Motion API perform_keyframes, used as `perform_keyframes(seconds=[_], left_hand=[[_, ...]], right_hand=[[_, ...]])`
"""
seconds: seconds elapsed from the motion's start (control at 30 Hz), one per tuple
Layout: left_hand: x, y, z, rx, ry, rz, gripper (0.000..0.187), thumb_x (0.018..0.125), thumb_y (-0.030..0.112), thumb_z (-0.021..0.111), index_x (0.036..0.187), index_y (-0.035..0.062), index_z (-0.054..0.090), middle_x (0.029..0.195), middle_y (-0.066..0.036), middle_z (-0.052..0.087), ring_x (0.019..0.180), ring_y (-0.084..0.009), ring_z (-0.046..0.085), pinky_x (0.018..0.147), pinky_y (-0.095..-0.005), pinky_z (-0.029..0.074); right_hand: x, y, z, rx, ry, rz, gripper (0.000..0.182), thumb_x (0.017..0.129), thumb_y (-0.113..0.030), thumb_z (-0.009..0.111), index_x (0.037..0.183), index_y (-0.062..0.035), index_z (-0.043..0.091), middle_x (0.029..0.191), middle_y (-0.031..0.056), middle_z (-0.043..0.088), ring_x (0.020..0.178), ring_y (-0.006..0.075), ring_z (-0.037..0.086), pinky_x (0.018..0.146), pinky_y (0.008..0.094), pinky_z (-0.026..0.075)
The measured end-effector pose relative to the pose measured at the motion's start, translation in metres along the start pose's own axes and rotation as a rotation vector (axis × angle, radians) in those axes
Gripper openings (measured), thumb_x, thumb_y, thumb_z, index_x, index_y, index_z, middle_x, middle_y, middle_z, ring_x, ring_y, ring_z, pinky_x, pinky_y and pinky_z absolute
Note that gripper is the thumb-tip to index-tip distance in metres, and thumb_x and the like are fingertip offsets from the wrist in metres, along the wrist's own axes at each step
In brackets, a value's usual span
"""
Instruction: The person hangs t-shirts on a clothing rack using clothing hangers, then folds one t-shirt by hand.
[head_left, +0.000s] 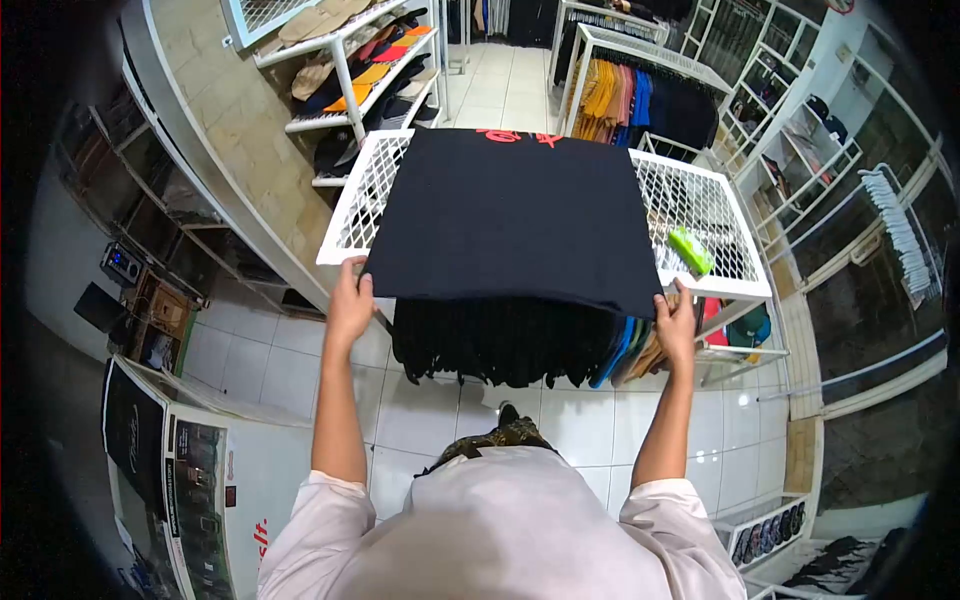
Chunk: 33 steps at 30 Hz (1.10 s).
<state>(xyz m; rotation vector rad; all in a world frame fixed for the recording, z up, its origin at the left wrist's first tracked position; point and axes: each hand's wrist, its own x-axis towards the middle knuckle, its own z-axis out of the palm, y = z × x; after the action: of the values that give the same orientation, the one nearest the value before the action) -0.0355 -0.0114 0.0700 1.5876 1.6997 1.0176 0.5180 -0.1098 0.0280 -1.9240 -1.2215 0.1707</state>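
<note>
A black cloth garment [515,220] with red lettering at its far edge lies spread over a white mesh-topped rack [740,230]. Its near edge hangs slightly past the rack's front. My left hand [350,300] pinches the near left corner, and my right hand [676,322] pinches the near right corner. A bright green object [691,251] rests on the mesh to the right of the cloth. Below the rack top hang many black garments [500,340], with a few coloured ones at the right end.
Shelves of caps [370,80] stand at the back left. Behind on the right is a rack of yellow, pink and blue garments [620,95]. White hangers [897,230] hang at the far right. A white cabinet [245,490] stands at the lower left.
</note>
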Motion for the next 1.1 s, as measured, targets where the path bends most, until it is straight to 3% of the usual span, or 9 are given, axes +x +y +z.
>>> perform_keyframes(seconds=[0.07, 0.13, 0.33, 0.53, 0.6, 0.8, 0.87, 0.93, 1.1], left_hand=[[-0.012, -0.007, 0.01, 0.017, 0.072, 0.079, 0.032, 0.106, 0.011, 0.048, 0.138, 0.0095, 0.048, 0.083, -0.012, 0.068, 0.057, -0.0172, 0.065, 0.057, -0.0353, 0.05], [-0.012, -0.018, 0.013, 0.049, 0.106, 0.106, 0.031, 0.106, 0.012, 0.047, 0.137, 0.0095, 0.049, 0.087, -0.016, 0.071, 0.059, -0.0215, 0.068, 0.061, -0.0384, 0.052], [-0.023, -0.039, 0.01, 0.358, 0.271, 0.12, 0.032, 0.105, 0.018, 0.049, 0.137, 0.0105, 0.051, 0.1, -0.019, 0.075, 0.085, -0.0393, 0.073, 0.078, -0.0504, 0.052], [-0.096, -0.092, 0.024, 0.217, 0.28, -0.046, 0.038, 0.1, 0.02, 0.059, 0.137, 0.0093, 0.055, 0.092, -0.014, 0.074, 0.084, -0.031, 0.072, 0.078, -0.0432, 0.055], [-0.135, -0.103, 0.043, 0.116, 0.225, -0.108, 0.042, 0.099, 0.028, 0.064, 0.136, 0.0085, 0.056, 0.089, -0.016, 0.073, 0.084, -0.0375, 0.071, 0.08, -0.0465, 0.054], [-0.232, -0.061, 0.072, -0.09, 0.143, -0.356, 0.038, 0.101, 0.025, 0.066, 0.133, 0.004, 0.06, 0.09, -0.011, 0.074, 0.077, -0.0175, 0.071, 0.073, -0.033, 0.055], [-0.255, -0.049, 0.075, -0.127, 0.258, -0.389, 0.036, 0.101, 0.024, 0.066, 0.131, 0.004, 0.061, 0.089, -0.01, 0.074, 0.076, -0.0172, 0.071, 0.073, -0.0324, 0.055], [-0.274, -0.04, 0.079, -0.111, 0.41, -0.41, 0.034, 0.099, 0.024, 0.068, 0.125, 0.003, 0.065, 0.086, -0.015, 0.074, 0.076, -0.0243, 0.072, 0.071, -0.0366, 0.055], [-0.336, -0.008, 0.092, -0.133, 0.729, -0.571, 0.031, 0.1, 0.022, 0.068, 0.124, 0.0035, 0.065, 0.087, -0.016, 0.074, 0.074, -0.025, 0.07, 0.072, -0.0355, 0.056]], right_hand=[[-0.025, -0.016, 0.007, 0.058, 0.13, -0.05, 0.058, 0.098, -0.018, 0.068, 0.151, -0.0085, 0.045, 0.087, 0.0181, 0.069, 0.079, 0.029, 0.067, 0.079, 0.0415, 0.052], [-0.036, -0.048, -0.006, 0.192, -0.003, 0.254, 0.061, 0.098, -0.018, 0.068, 0.152, -0.0085, 0.043, 0.088, 0.0186, 0.069, 0.084, 0.0312, 0.068, 0.081, 0.0421, 0.052], [-0.045, -0.015, 0.0, -0.073, -0.01, 0.092, 0.066, 0.093, -0.016, 0.072, 0.152, -0.0078, 0.043, 0.088, 0.0144, 0.071, 0.084, 0.0326, 0.068, 0.082, 0.0429, 0.052], [-0.108, -0.065, 0.012, 0.138, -0.018, -0.016, 0.052, 0.091, -0.006, 0.07, 0.14, -0.0065, 0.055, 0.087, 0.0061, 0.072, 0.065, 0.0127, 0.06, 0.067, 0.0293, 0.051], [-0.129, -0.086, 0.04, 0.293, -0.22, -0.127, 0.045, 0.091, -0.004, 0.069, 0.135, -0.0053, 0.06, 0.088, 0.0063, 0.074, 0.067, 0.0119, 0.062, 0.066, 0.0275, 0.052], [-0.162, -0.175, 0.1, 0.458, -0.952, -0.388, 0.034, 0.091, 0.0, 0.067, 0.125, -0.0018, 0.067, 0.086, 0.0067, 0.073, 0.065, 0.0084, 0.063, 0.062, 0.0253, 0.052], [-0.161, -0.19, 0.112, 0.478, -1.099, -0.553, 0.035, 0.091, 0.001, 0.066, 0.126, -0.0007, 0.066, 0.091, 0.0096, 0.075, 0.065, 0.0111, 0.065, 0.062, 0.0271, 0.053], [-0.159, -0.206, 0.117, 0.411, -1.199, -0.665, 0.033, 0.088, -0.003, 0.068, 0.122, -0.002, 0.068, 0.094, 0.014, 0.074, 0.072, 0.0287, 0.07, 0.069, 0.0374, 0.056], [-0.177, -0.214, 0.148, 0.504, -1.433, -0.809, 0.031, 0.09, -0.004, 0.068, 0.12, -0.0028, 0.07, 0.092, 0.0175, 0.074, 0.072, 0.0274, 0.072, 0.068, 0.0376, 0.057]])
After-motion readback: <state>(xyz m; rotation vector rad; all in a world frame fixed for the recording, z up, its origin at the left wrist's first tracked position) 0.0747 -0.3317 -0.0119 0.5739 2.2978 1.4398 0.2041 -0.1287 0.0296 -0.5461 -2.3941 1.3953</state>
